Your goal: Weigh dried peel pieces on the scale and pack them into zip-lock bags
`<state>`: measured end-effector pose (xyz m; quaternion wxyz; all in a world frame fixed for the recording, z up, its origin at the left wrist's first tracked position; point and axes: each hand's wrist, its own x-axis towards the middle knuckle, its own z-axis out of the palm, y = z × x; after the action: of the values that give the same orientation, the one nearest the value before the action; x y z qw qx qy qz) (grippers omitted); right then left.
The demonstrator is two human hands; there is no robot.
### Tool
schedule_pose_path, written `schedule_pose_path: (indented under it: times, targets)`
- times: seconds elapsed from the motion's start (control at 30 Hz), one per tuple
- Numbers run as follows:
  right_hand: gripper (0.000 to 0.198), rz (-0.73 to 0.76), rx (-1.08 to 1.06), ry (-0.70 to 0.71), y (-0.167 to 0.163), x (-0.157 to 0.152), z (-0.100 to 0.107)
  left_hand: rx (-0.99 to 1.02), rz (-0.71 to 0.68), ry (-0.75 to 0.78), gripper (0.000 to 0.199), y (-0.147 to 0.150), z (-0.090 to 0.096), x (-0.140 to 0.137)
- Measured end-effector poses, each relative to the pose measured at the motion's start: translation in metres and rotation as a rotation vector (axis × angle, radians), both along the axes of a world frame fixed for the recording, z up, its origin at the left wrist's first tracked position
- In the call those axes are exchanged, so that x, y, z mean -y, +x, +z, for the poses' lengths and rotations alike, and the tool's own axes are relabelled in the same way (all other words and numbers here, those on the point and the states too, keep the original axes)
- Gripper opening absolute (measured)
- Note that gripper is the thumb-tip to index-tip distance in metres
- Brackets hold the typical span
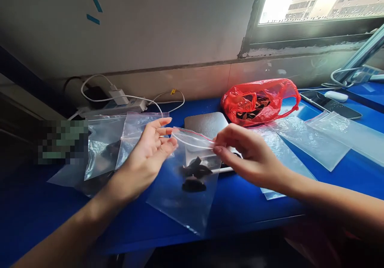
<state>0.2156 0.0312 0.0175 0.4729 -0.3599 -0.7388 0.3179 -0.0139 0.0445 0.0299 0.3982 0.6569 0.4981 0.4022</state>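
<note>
A clear zip-lock bag [180,204] hangs between my hands with several dark, flat pieces [194,184] inside it. My left hand [154,148] pinches the bag's top left corner between thumb and fingers. At the top right corner, my right hand [243,150] closes thumb and fingertips on the zip edge, which has a red line. Behind the bag stands a small scale with a silver plate [207,124], partly hidden by the bag and my right hand. An open red plastic bag [234,100] holding more dark pieces lies beyond my right hand.
Filled zip-lock bags [103,156] lie at the left, and flat zip-lock bags [315,140] spread over the blue table [249,216] at the right. A power strip [132,105] with white cables runs along the wall. A phone [330,104] and white case [336,96] lie at the right back.
</note>
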Motion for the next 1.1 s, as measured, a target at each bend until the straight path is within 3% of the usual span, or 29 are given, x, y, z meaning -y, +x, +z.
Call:
schedule_pose_path:
  times: [0.23,0.47,0.57,0.67,0.77,0.87,0.93,1.1]
  targets:
    - [0.015,-0.065,-0.018,-0.011,0.006,-0.007,-0.008,0.036,-0.042,-0.153,0.029,0.004,0.009,-0.010]
    - [0.014,-0.087,0.030,0.045,0.007,-0.007,-0.009,0.031,-0.041,-0.130,0.021,0.000,0.008,-0.013]
    - [0.017,-0.105,0.106,0.135,0.008,-0.008,-0.009,0.014,-0.053,-0.103,0.019,-0.002,0.009,-0.014]
    - [0.018,-0.131,0.240,0.288,0.008,-0.006,-0.005,-0.116,-0.045,-0.001,0.020,0.001,0.009,-0.007]
    - [0.021,-0.077,0.365,0.375,0.005,0.003,0.000,-0.322,-0.055,0.294,0.015,0.008,0.006,0.010]
    - [0.015,-0.022,0.513,0.457,0.001,0.013,0.003,-0.387,-0.195,0.563,0.012,0.014,-0.002,0.026]
    - [0.009,0.004,0.569,0.478,-0.002,0.017,0.003,-0.379,-0.271,0.601,0.011,0.015,-0.007,0.031]
    - [0.012,-0.008,0.562,0.506,-0.001,0.012,-0.002,-0.340,-0.236,0.561,0.010,0.014,-0.012,0.026]
